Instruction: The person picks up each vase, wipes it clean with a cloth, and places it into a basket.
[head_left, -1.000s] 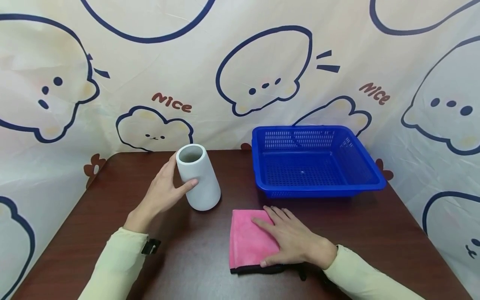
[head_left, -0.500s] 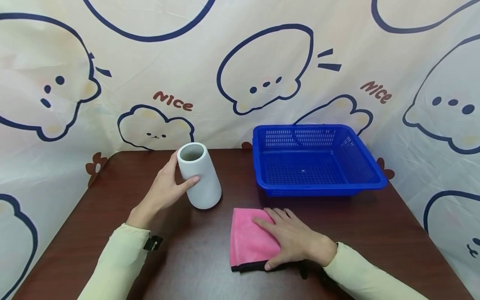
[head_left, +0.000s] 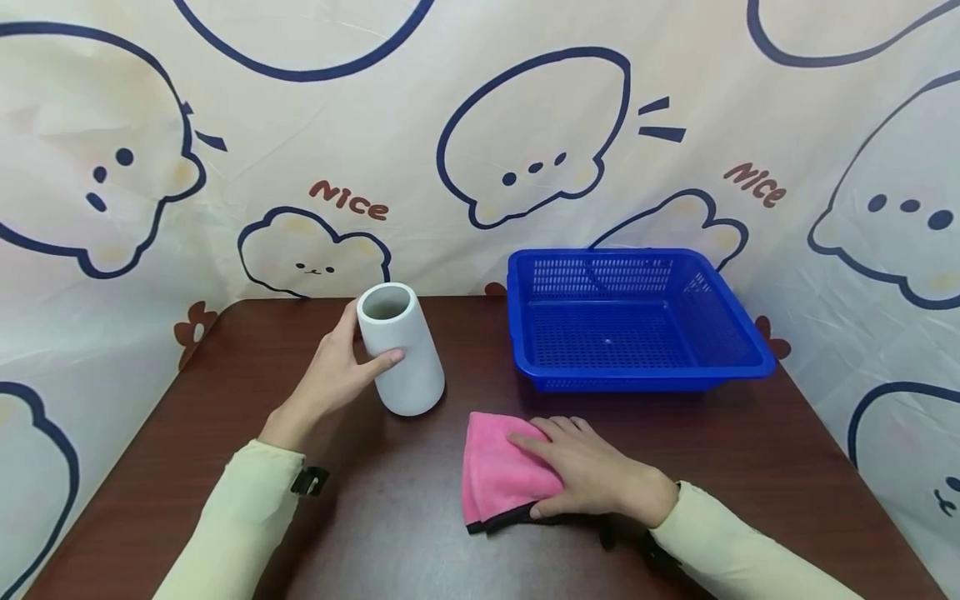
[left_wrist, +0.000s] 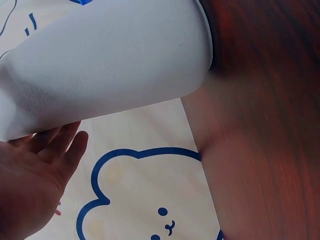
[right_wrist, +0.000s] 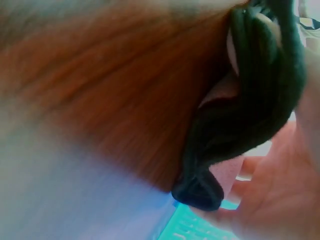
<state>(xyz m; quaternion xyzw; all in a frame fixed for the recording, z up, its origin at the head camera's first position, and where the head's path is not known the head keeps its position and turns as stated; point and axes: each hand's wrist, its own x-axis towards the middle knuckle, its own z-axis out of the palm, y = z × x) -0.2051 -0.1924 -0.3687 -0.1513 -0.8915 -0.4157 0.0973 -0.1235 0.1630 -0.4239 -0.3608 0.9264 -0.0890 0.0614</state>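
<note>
A white tapered vase stands upright on the table, its round mouth facing up. My left hand holds its upper left side, thumb across the front and fingers behind. The left wrist view has the vase large and close, with the fingers partly hidden by it. To the right, my right hand grips a folded pink cloth with black edging, thumb at its near edge and fingers over the top. Seen from the right wrist, the black edging bunches and folds beside the palm.
A blue perforated plastic basket sits behind the cloth, toward the back right of the brown table. A cream curtain printed with cartoon shapes surrounds the table's back and sides.
My right fingers and thumb have drawn in on the cloth, bunching it and raising its near edge slightly. The left hand keeps its hold on the vase, which stays in place.
</note>
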